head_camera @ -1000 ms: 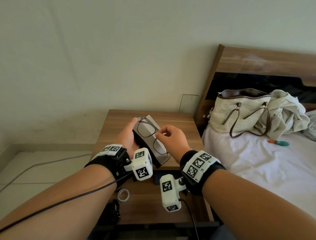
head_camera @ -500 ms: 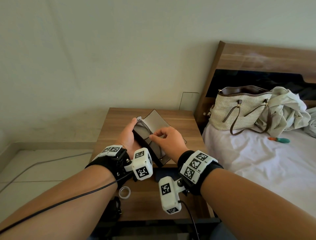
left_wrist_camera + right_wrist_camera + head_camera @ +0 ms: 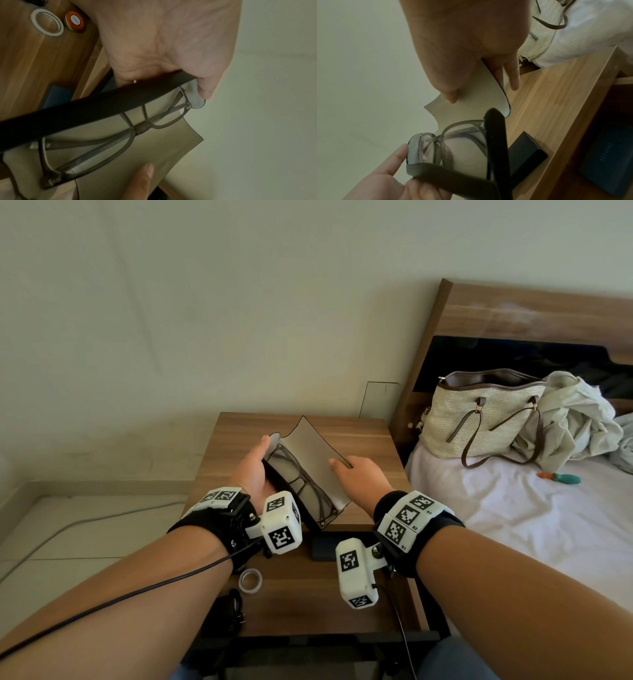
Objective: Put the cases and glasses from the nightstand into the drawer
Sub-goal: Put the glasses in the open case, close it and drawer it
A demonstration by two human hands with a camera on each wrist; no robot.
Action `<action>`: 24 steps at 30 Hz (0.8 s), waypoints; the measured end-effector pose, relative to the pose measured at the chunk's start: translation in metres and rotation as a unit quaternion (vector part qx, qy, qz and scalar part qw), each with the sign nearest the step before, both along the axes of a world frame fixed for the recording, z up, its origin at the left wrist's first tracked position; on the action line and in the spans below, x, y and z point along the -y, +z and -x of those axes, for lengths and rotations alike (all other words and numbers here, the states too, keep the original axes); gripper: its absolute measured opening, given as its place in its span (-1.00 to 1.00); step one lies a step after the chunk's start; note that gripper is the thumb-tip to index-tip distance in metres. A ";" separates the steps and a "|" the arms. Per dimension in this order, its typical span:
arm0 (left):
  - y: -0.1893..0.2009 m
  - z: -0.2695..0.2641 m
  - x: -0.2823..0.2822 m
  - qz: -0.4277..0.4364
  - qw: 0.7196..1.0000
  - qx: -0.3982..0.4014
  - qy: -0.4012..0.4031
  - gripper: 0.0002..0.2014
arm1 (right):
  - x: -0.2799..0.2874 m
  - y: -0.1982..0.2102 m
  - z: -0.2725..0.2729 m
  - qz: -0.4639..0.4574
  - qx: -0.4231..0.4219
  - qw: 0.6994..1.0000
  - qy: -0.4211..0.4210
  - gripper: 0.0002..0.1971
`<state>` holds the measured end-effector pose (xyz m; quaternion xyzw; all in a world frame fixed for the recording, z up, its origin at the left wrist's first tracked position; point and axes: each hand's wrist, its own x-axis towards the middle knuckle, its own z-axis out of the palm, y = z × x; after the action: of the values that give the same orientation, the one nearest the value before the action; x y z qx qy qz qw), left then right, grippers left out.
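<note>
A black glasses case (image 3: pixel 284 491) with a pale grey lining is held open above the nightstand (image 3: pixel 363 440). Grey-framed glasses (image 3: pixel 301 484) lie folded inside it, shown close up as the glasses (image 3: pixel 137 129) in the left wrist view. My left hand (image 3: pixel 257 470) grips the case from the left, thumb at its far end. My right hand (image 3: pixel 356 474) pinches the raised flap (image 3: pixel 315 453), thumb (image 3: pixel 450 94) on the lining and fingers behind. A second, dark blue case (image 3: pixel 322 549) lies on the nightstand under my wrists. No drawer shows clearly.
A ring of tape (image 3: pixel 250 580) and a small orange tin (image 3: pixel 75 21) lie near the nightstand's front. To the right is a bed (image 3: pixel 513 508) with a woven handbag (image 3: pixel 479 419) and crumpled cloth. A cable trails from my left wrist.
My right hand lowered the glasses into the open case, let go of them and moved to pinch the flap. The left hand kept its hold on the case.
</note>
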<state>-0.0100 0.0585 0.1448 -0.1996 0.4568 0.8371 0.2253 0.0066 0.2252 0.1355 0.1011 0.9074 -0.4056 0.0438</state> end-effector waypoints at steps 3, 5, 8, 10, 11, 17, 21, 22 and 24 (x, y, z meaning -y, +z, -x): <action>-0.003 0.000 0.001 0.015 1.000 0.011 0.002 -0.50 | 0.008 0.003 -0.005 0.006 0.017 0.998 0.057 -0.64; -0.004 -0.001 0.001 0.012 1.000 0.018 -0.002 -0.49 | 0.015 0.002 -0.006 0.006 0.032 0.996 0.087 -0.55; -0.002 -0.003 0.000 0.004 1.000 0.028 0.011 -0.52 | 0.019 -0.007 -0.006 0.030 0.050 0.991 0.118 -0.42; -0.002 -0.002 0.000 -0.016 0.999 0.035 0.009 -0.52 | 0.022 -0.012 -0.005 0.016 0.050 0.991 0.126 -0.31; -0.002 -0.002 0.000 -0.028 0.999 0.038 0.006 -0.51 | 0.023 -0.015 -0.004 0.001 0.046 0.990 0.130 -0.24; -0.011 -0.002 0.000 -0.084 0.994 0.062 0.025 -0.50 | 0.028 -0.028 -0.006 -0.027 0.028 0.989 0.144 -0.02; -0.017 -0.006 0.002 -0.091 0.994 0.068 0.003 -0.42 | 0.027 -0.037 -0.013 -0.029 0.038 0.988 0.147 0.05; -0.018 -0.007 0.002 -0.083 0.994 0.067 -0.012 -0.38 | 0.027 -0.040 -0.015 -0.030 0.042 0.988 0.147 0.07; -0.020 -0.012 0.003 -0.056 0.995 0.073 -0.042 -0.37 | 0.027 -0.046 -0.018 -0.037 0.044 0.987 0.147 0.10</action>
<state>0.0016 0.0556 0.1246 -0.2275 0.3999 0.8342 0.3040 0.0250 0.1985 0.0898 -0.0137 0.9241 -0.3557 0.1392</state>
